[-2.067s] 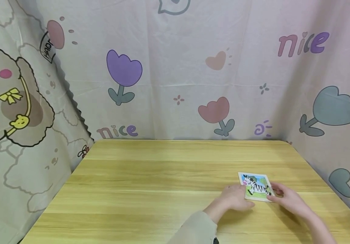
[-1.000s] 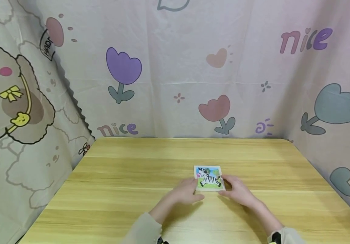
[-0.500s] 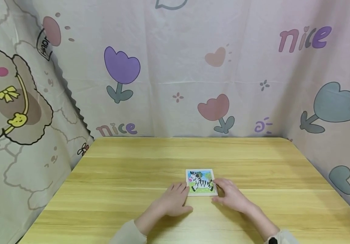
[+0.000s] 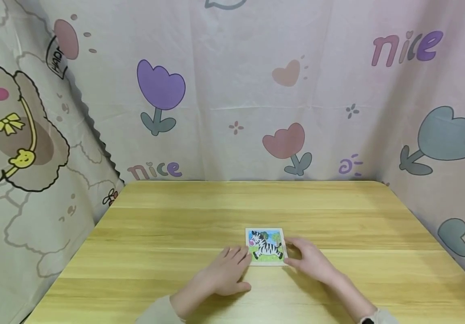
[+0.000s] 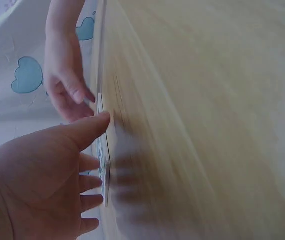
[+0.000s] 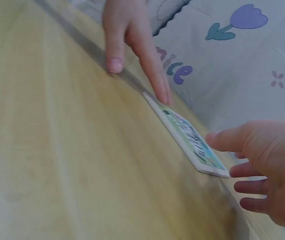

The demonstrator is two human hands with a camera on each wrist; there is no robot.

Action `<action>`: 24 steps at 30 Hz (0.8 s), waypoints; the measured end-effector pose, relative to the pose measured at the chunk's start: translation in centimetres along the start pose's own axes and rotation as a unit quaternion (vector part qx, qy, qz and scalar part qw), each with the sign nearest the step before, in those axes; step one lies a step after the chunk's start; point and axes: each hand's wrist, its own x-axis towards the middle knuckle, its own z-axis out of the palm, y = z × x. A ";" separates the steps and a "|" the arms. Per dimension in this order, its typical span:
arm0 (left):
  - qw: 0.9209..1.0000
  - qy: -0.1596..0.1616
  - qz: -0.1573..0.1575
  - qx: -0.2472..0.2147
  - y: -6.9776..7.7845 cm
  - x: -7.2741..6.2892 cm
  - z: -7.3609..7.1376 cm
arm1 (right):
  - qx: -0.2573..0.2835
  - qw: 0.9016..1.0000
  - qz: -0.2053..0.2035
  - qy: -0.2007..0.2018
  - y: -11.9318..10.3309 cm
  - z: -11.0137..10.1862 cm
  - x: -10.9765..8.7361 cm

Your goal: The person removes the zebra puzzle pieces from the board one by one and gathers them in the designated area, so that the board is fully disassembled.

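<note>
A thin square zebra picture board (image 4: 266,247), white-edged and brightly coloured, lies flat on the wooden table in the head view. My left hand (image 4: 224,272) is at its left edge, palm down, fingers extended with the tips right at the border and the thumb spread toward me. At the opposite edge my right hand (image 4: 311,261) has its thumb and fingers apart, the tips close to the lower right side. In the right wrist view the board (image 6: 195,142) sits between both hands, and the right fingers (image 6: 252,186) look relaxed and just off its edge.
The pale wooden table (image 4: 155,225) spreads out around the board. Printed curtains (image 4: 224,90) with flowers and lettering hang behind its far edge, and a bear-patterned cloth (image 4: 22,211) hangs on the left.
Both hands have carried the board from the right side of the table to the middle, then a little nearer. The right fingers have since eased away from its edge.
</note>
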 end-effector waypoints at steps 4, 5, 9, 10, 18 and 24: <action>1.000 0.008 0.027 0.006 0.0 -0.3 0.0 | 0.010 1.000 0.007 0.019 -0.2 -0.1 1.5; 0.999 0.010 0.034 0.007 0.0 -0.4 0.0 | 0.006 1.000 0.005 0.021 -0.2 0.0 1.9; 0.999 0.016 0.050 0.012 0.0 -0.6 0.2 | -0.008 1.000 -0.004 0.021 -0.8 0.8 4.0; 0.998 0.016 0.053 0.013 0.0 -0.7 0.3 | -0.008 1.000 -0.009 0.017 -1.1 1.0 4.6; 0.996 0.024 0.074 0.041 -0.4 -0.8 0.6 | -0.012 0.999 -0.039 -0.028 -2.6 3.1 7.4; 0.994 0.035 0.082 0.060 -0.6 -0.7 0.8 | -0.040 0.998 -0.031 -0.032 -2.3 4.3 8.0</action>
